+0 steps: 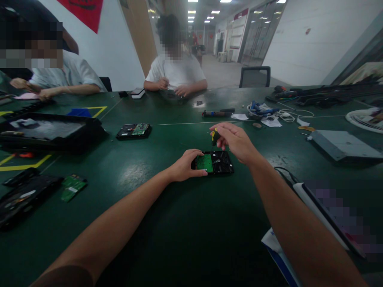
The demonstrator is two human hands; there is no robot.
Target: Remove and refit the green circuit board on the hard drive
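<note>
A black hard drive (220, 163) with a green circuit board on its left part lies flat on the dark green table (167, 223) in front of me. My left hand (187, 165) grips the drive's left end, thumb along the near edge and fingers curled over the far edge. My right hand (235, 141) hovers just above the drive's far side, its fingers closed round a small screwdriver with a yellow-and-black handle (214, 136), tip pointing down at the drive.
A second hard drive (133, 131) lies further left. A black tray (48, 131) and loose green boards (72, 186) sit at the left. Cables (269, 111), a grey metal box (344, 144) and a laptop edge (323, 217) are at the right. Two people work across the table.
</note>
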